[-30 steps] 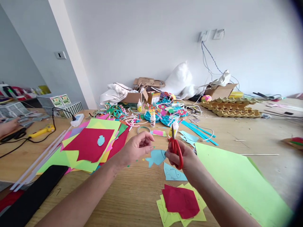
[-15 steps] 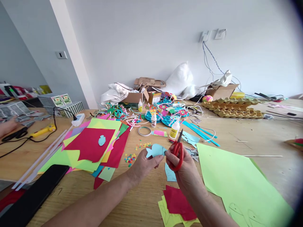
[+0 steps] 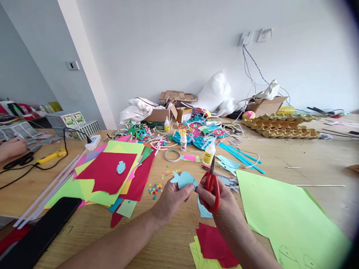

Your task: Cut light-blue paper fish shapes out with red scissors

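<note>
Between my two hands is a light-blue paper fish (image 3: 184, 179), its tail at the left and a curved line drawn near its head. My left hand (image 3: 174, 196) is closed, pinching the fish from below with the thumb on top. Red-handled scissors (image 3: 212, 186) rest in my right hand (image 3: 220, 201), blades pointing up and away. That hand's thumb and fingertips also touch the head end of the fish. Below my right hand lies a blue paper piece (image 3: 204, 208) with pencil lines, partly hidden. Small coloured paper dots (image 3: 155, 189) are scattered left of the fish.
Coloured paper sheets (image 3: 103, 172) are stacked at left, with a small blue fish on top. A large green sheet (image 3: 269, 201) lies right; red scraps (image 3: 214, 244) are in front. A glue bottle (image 3: 208, 154) and tape roll (image 3: 172, 155) stand beyond. A co-worker's hand (image 3: 14, 147) is far left.
Both hands still hold the fish and scissors; the fish tilts slightly more, head end lower. The view has shifted a little. The co-worker's hand reaches further in at left.
</note>
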{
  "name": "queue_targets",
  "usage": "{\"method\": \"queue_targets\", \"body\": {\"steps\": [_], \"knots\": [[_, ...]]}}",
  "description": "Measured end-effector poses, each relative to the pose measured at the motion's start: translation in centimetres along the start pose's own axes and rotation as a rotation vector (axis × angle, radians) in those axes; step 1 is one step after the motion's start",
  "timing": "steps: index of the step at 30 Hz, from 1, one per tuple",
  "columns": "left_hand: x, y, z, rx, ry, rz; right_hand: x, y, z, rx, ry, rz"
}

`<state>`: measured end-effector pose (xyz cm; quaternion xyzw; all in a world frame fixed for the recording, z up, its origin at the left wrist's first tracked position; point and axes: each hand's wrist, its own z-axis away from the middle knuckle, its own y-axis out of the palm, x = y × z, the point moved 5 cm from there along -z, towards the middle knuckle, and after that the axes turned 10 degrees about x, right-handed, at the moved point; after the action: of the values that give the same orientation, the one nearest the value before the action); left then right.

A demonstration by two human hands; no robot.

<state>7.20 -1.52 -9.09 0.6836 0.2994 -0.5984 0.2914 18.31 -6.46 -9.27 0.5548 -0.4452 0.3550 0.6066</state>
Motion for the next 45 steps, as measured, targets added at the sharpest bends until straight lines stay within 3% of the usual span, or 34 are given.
{"method": "queue_targets", "body": {"steps": [5,12,21,26,30,34,45], "knots": [[-0.8,0.3,0.1,-0.058,0.013,-0.042,0.4,0.2,0.1,0.011,-0.013,-0.029],[-2.5,0.2,-0.6,-0.027,0.065,-0.035,1.9,-0.2,0.3,0.004,-0.097,-0.001],[-1.0,0.9,-0.7,-0.012,-0.001,-0.051,2.0,-0.2,0.5,0.034,-0.089,0.076],[-1.6,0.7,-0.2,-0.015,0.016,-0.063,2.0,0.1,0.6,0.046,-0.051,0.156],[-2.9,-0.4,-0.2,-0.078,0.005,-0.089,1.7,0.4,1.0,0.158,0.011,0.292],[-4.2,-1.5,-0.4,-0.090,0.027,0.031,1.3,1.2,1.3,0.302,0.073,0.421],[-5.0,-1.4,-0.3,-0.034,-0.024,0.184,0.8,2.3,1.8,0.392,0.124,0.530]]}}
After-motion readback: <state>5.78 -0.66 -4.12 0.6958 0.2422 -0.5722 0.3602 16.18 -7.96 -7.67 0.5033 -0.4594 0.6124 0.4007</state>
